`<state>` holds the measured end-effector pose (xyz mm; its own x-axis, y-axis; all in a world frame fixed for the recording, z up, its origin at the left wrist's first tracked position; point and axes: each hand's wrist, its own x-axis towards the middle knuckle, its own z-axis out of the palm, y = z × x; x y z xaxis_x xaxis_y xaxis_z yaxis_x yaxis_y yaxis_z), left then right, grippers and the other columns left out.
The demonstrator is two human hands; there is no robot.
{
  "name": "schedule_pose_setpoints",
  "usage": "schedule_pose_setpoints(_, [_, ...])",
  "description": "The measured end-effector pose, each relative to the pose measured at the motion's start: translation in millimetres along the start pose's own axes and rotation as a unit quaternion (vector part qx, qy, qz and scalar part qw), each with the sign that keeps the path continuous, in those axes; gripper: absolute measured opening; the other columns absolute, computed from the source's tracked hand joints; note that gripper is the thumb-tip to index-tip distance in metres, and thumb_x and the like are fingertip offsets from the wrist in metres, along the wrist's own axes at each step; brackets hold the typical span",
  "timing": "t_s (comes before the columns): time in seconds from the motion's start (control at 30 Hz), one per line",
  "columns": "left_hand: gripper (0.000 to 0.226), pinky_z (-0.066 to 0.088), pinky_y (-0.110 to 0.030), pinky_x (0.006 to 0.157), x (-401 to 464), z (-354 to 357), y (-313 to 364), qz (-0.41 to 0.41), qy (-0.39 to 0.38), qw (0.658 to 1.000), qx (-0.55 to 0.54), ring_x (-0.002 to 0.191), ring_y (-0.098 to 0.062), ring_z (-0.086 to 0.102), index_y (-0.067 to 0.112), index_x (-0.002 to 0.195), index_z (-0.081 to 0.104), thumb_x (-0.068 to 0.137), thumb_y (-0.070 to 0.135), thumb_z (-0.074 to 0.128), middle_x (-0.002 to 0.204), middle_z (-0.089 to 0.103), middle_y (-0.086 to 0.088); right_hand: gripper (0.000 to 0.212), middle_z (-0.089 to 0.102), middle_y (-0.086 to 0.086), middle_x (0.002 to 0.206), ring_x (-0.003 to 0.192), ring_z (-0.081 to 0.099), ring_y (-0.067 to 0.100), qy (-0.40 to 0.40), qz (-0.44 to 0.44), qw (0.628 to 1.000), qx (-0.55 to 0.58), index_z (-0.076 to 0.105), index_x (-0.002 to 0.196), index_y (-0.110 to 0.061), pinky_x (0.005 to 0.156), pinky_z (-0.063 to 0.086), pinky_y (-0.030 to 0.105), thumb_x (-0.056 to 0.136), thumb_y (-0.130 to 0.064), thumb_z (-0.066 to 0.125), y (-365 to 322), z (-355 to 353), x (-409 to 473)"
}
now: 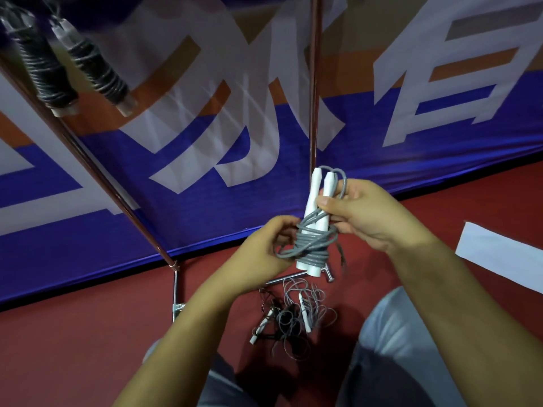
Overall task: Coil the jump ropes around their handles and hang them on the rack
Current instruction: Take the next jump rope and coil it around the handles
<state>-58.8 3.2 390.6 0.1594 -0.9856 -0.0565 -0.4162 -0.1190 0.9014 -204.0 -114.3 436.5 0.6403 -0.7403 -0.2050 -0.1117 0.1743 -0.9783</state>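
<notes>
My right hand [364, 214] grips the two white handles [316, 201] of a grey jump rope, held side by side and upright. Several turns of grey cord [314, 243] wrap their lower half. My left hand [266, 245] pinches the cord at the left of the coil. A tangle of loose jump ropes [293, 315], grey and black with white handles, lies on the red floor below. Two black coiled ropes [67, 63] hang from the rack at the top left.
The rack's brown poles [313, 92] rise in front of me, one slanting from the upper left down to a metal foot [176, 289]. A blue, orange and white banner [205, 171] stands behind. A white sheet [499, 254] lies on the floor at right. My knees fill the bottom.
</notes>
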Motion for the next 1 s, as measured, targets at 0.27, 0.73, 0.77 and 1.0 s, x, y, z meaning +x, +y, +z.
schedule_pose_setpoints(0.27, [0.029,0.049,-0.037,0.07,-19.7,-4.4,17.8,0.001,-0.041,0.989,0.145,0.067,-0.016,0.053,0.021,0.094,0.049,0.078,0.005,0.069,0.081,0.059,-0.002,0.009,0.068,0.019,0.091,0.09,0.067,0.037,0.1,-0.008,0.991,-0.086,0.059,0.075,-0.014,0.085,0.051,0.06,0.08,-0.015,0.067,15.9,10.0,11.9])
schedule_pose_setpoints(0.73, [0.022,0.037,-0.013,0.053,-6.1,-7.9,37.3,-0.038,-0.013,0.995,0.088,0.047,0.003,0.045,0.008,0.083,0.066,0.096,0.022,0.055,0.05,0.054,0.016,0.009,0.064,0.008,0.089,0.081,0.059,0.022,0.117,-0.071,0.971,-0.196,0.059,0.087,-0.012,0.073,0.048,0.035,0.084,-0.011,0.068,26.5,18.7,9.5])
schedule_pose_setpoints(0.77, [0.021,0.036,-0.012,0.053,-8.4,-12.5,36.2,-0.031,-0.013,0.995,0.089,0.047,0.003,0.044,0.01,0.082,0.066,0.095,0.021,0.055,0.05,0.052,0.018,0.01,0.065,0.01,0.089,0.083,0.061,0.026,0.104,-0.067,0.976,-0.181,0.06,0.084,-0.014,0.078,0.052,0.042,0.084,-0.01,0.069,25.4,17.6,8.0])
schedule_pose_setpoints(1.0, [0.015,0.038,-0.012,0.054,-22.6,-22.4,24.9,-0.009,0.023,1.0,0.016,0.049,0.002,0.048,0.022,0.07,0.066,0.085,0.023,0.066,0.052,0.055,0.013,0.011,0.065,0.011,0.084,0.076,0.066,0.017,-0.017,-0.023,0.999,-0.031,0.058,0.087,-0.008,0.075,0.058,0.038,0.089,0.002,0.059,16.7,10.0,-13.5])
